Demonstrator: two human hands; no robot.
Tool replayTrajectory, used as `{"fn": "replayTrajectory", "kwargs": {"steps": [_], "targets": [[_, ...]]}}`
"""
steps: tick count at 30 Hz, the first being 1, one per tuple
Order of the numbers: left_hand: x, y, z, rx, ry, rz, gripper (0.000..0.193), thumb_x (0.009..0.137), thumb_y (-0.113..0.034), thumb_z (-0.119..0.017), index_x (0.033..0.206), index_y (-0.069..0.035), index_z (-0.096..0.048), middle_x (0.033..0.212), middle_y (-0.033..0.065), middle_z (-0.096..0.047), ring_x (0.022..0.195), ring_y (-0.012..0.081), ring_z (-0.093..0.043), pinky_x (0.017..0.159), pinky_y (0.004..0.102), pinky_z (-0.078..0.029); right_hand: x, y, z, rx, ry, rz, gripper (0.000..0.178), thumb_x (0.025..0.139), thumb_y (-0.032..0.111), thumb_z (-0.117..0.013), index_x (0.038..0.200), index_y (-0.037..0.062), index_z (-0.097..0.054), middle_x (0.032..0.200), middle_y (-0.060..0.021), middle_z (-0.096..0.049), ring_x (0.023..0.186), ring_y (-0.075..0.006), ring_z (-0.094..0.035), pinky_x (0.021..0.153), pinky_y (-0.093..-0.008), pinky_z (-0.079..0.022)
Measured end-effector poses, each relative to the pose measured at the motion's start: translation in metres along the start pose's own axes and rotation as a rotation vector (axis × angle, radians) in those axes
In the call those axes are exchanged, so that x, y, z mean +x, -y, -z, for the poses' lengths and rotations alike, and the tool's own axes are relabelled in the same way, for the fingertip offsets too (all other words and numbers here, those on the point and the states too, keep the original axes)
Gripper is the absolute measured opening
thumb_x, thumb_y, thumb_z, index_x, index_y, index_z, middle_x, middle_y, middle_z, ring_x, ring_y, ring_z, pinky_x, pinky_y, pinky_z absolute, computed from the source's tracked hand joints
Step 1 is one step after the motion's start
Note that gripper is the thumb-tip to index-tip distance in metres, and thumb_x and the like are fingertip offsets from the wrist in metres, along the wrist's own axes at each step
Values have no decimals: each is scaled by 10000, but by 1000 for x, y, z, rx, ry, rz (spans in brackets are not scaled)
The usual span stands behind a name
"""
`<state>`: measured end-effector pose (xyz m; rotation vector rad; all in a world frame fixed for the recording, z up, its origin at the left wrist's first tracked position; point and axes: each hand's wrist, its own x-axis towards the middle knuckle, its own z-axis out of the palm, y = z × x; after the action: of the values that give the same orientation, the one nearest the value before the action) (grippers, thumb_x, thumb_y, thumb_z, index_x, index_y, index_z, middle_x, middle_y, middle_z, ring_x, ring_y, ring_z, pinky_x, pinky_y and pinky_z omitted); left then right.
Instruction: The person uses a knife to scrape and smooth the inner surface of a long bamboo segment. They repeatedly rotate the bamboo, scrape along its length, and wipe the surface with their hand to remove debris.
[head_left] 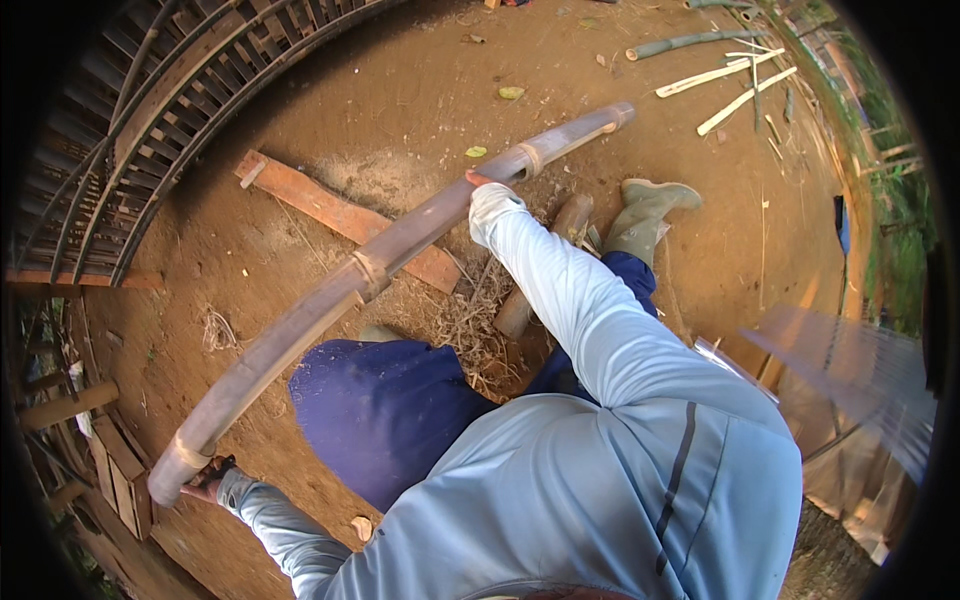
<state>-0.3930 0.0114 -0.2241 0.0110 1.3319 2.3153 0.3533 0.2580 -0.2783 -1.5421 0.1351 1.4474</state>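
A long brown bamboo pole point(310, 310) slants across in front of me, from the near left up to the far right. Ring-like nodes mark it, and a pale cut runs along part of its lower side. My left hand point(208, 478) grips it close to its near left end, the fingers partly hidden under it. Farther along, past the middle, my right hand point(482, 182) holds the same pole; most of its fingers are out of sight. Below the pole lie a reddish wooden plank point(330, 210), a heap of bamboo shavings point(475, 330) and a short log point(515, 312).
My blue-trousered knee point(385, 405) and green rubber boot point(645, 215) flank the shavings. Split bamboo strips point(720, 75) and a green bamboo length point(680, 43) lie at the far right. A slatted bamboo structure point(190, 90) curves along the far left; a clear corrugated sheet point(850, 370) stands right.
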Motion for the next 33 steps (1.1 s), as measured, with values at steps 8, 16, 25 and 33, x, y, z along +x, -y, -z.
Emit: {"fn": "replayTrajectory", "kwargs": {"steps": [8,16,25,33], "targets": [[-72,17,-139,-134,251,92,910,785,-776,-619,1391,-101,-556,1379,155,-595,1247,360,-569,1031,536,-466,-46,24,-41,18,-88,109,364,820,176,-822,1100,9,-662,974,-169,-694,709,-273,-679,599,-372,-600],[-112,8,-164,-87,64,36,751,897,-551,-635,1447,-60,-488,1446,142,-544,1274,338,-551,1142,484,-382,-152,88,-32,-183,-39,374,310,841,185,-820,964,-65,-686,695,-164,-685,536,-246,-675,469,-337,-555],[-119,-89,-153,-86,-51,121,619,937,-401,-574,1404,0,-513,1394,184,-580,1238,377,-585,1081,524,-445,-255,128,18,598,242,899,653,958,554,-590,1338,30,-512,1134,-128,-644,1048,-231,-650,890,-397,-546],[-55,-82,-82,183,-16,150,548,898,-437,-616,1279,-43,-623,1213,163,-684,1005,355,-656,885,482,-510,-180,116,17,719,496,556,709,886,593,-669,1336,58,-552,1255,-131,-630,1110,-303,-625,992,-477,-498]]}}
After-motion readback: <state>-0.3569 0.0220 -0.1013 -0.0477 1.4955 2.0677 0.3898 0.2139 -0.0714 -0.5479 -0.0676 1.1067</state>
